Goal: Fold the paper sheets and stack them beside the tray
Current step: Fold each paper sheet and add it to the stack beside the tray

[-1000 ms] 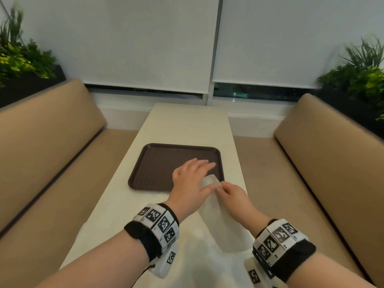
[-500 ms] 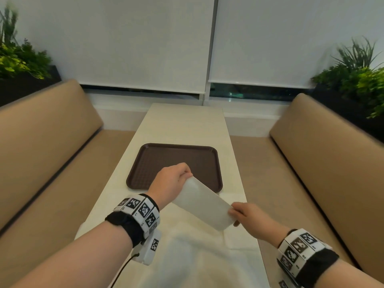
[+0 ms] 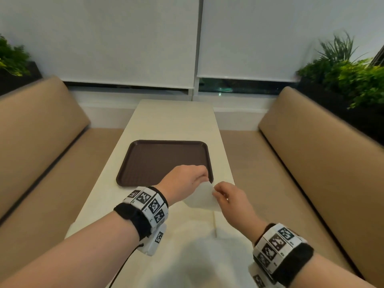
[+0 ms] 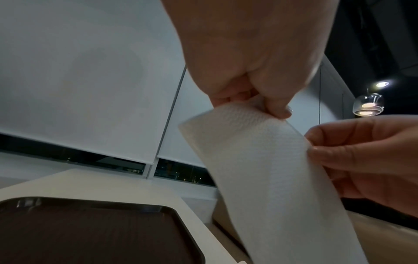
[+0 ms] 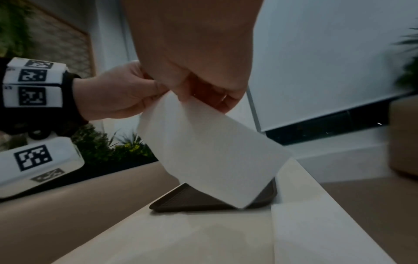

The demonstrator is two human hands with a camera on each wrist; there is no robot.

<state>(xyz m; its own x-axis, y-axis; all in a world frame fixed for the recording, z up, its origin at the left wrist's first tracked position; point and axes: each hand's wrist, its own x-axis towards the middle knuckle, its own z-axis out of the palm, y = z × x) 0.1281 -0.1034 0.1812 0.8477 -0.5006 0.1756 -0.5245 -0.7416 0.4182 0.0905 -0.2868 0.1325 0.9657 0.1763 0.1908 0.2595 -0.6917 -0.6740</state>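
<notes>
Both pinching the folded paper sheet (image 3: 202,197) at its top, left hand (image 3: 184,180) at ten o'clock, right hand (image 3: 230,199) at three.

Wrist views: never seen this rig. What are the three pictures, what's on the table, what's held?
There is no robot here: a person works with bare hands and wears bands with black-and-white markers on both wrists. The head view comes from a camera on the person's head, looking down at the table. The other two come from cameras under each wrist, looking along the hand at the fingers.

On the table lies a brown tray, with nothing in it. Nearer the person lies more white paper.

The left hand and right hand both pinch the top edge of one folded white sheet. It hangs above the table, by the tray's near right corner.
</notes>
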